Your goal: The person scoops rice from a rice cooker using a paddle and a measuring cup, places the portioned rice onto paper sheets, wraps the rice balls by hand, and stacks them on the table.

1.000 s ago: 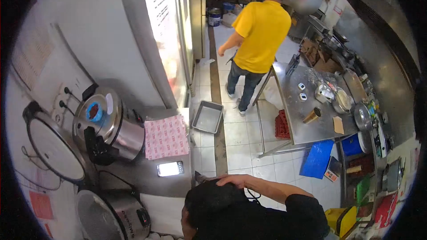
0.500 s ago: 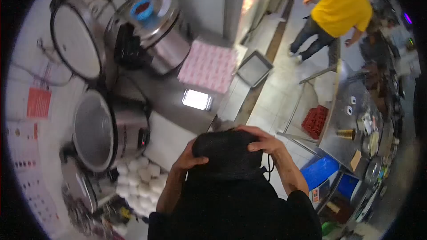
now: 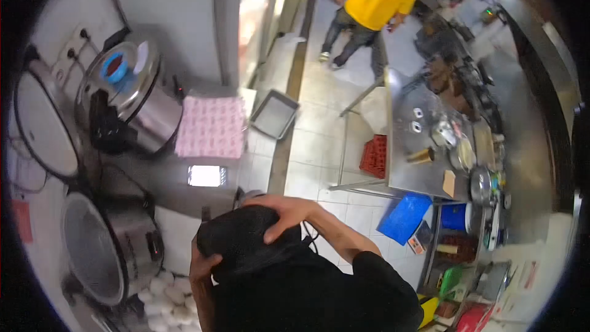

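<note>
**Black item held between both hands; slip, snag and knock risks noted**

The black item [image 3: 236, 235] is held in front of the dark shirt [image 3: 301, 292], just beside the desk [image 3: 163, 175]. Its left side is gripped by the left hand [image 3: 201, 268]; its upper right is clasped by the right hand [image 3: 290, 214], thumb laid on the near face. Far-side fingers are partly hidden, so firmness cannot be judged.

Slipping could be caused by either grip being loosened. The cord [image 3: 315, 243] near the right wrist could be snagged if the arm is swung. The phone [image 3: 207, 176] or eggs [image 3: 169, 304] could be knocked by a wide leftward sweep.
</note>
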